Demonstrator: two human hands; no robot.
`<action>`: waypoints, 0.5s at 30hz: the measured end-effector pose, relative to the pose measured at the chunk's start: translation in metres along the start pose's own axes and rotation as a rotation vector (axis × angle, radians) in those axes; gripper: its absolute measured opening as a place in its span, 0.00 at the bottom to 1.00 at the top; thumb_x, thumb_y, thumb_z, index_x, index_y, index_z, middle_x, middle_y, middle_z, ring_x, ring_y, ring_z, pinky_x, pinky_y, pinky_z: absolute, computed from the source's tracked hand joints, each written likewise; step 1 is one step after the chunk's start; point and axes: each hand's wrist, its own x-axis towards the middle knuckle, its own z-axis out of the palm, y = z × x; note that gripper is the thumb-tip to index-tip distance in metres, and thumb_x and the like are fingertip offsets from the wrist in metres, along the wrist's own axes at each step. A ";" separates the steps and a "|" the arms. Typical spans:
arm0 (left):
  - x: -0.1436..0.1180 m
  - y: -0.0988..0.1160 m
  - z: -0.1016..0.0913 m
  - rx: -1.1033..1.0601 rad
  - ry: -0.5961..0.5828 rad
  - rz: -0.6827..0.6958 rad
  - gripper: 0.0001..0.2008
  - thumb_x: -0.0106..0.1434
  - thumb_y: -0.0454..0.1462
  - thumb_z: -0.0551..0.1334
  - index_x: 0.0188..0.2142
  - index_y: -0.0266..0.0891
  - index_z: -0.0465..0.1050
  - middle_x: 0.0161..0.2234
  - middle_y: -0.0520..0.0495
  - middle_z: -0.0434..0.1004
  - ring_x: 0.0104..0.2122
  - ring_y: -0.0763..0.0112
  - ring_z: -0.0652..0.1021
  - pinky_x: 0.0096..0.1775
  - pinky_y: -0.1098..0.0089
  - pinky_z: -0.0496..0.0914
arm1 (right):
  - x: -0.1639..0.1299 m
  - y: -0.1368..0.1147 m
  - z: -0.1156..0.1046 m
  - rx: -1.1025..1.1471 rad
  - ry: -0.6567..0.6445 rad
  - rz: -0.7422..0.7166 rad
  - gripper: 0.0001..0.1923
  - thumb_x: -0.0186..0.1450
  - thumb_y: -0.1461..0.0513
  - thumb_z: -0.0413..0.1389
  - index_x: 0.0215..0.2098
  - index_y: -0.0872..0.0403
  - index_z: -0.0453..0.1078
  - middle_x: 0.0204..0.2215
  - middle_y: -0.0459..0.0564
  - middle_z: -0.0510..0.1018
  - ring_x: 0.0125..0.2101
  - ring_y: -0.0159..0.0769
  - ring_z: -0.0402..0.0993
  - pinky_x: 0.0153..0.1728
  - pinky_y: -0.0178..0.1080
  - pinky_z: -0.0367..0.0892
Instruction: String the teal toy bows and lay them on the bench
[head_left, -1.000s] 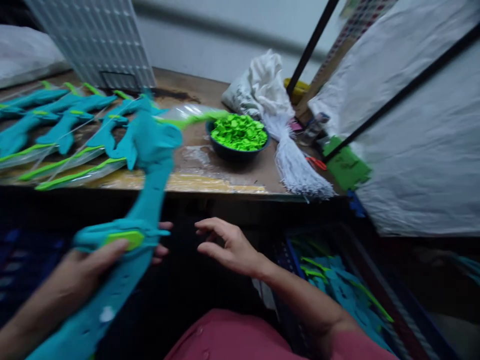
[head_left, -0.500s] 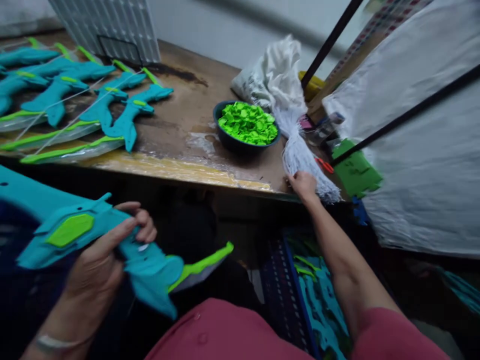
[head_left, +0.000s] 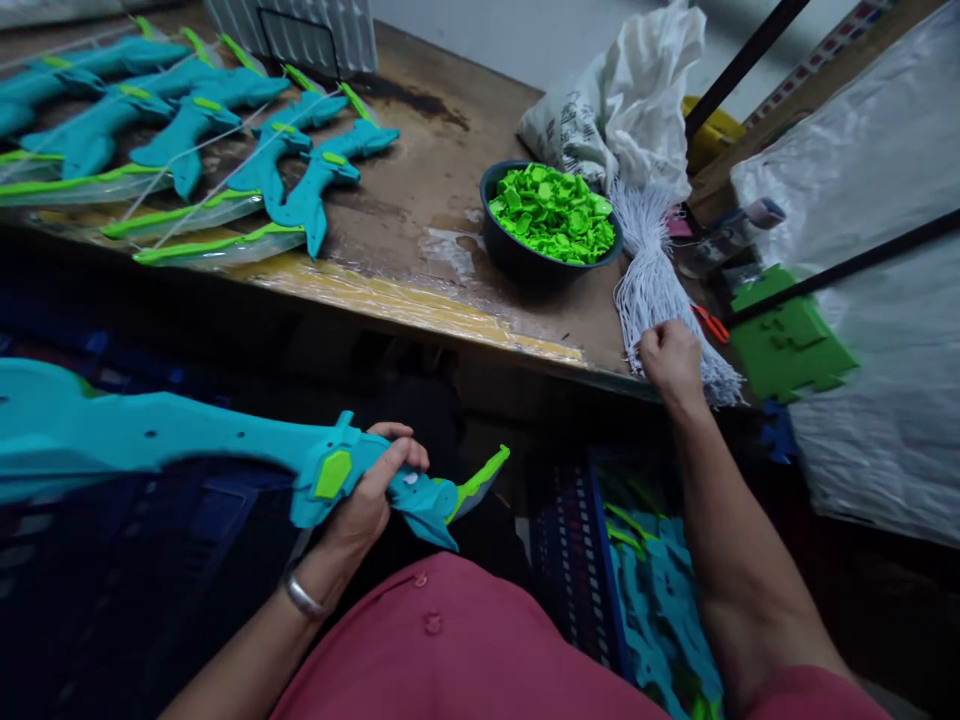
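A long teal foam sword with a lime green hexagon patch [head_left: 187, 450] lies across the lap area below the bench edge, its blade running off to the left. The left hand [head_left: 371, 495] grips it at the hilt, fingers [head_left: 397, 460] clenched around the foam just right of the green patch, a silver bangle on that wrist. Up on the worn brown wooden bench [head_left: 420, 190], a row of finished teal foam swords in clear sleeves [head_left: 187, 130] lies at the far left. Further right stands a dark round bowl of lime green foam pieces [head_left: 551, 215], with a crumpled white sack [head_left: 622, 100] behind it. Just beside the bowl lies a bundle of white strings [head_left: 660, 290]; the right hand [head_left: 671, 360] rests on its lower end, fingers curled onto the strands. Beyond that sits a green foam cut-out sheet [head_left: 791, 335].
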 end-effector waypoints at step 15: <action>-0.017 0.003 -0.019 0.019 -0.283 -0.079 0.08 0.62 0.39 0.69 0.37 0.38 0.74 0.25 0.51 0.75 0.28 0.71 0.75 0.33 0.70 0.70 | -0.210 -0.094 0.040 1.037 -1.053 -0.519 0.14 0.70 0.55 0.58 0.31 0.55 0.73 0.29 0.45 0.74 0.31 0.31 0.69 0.33 0.32 0.62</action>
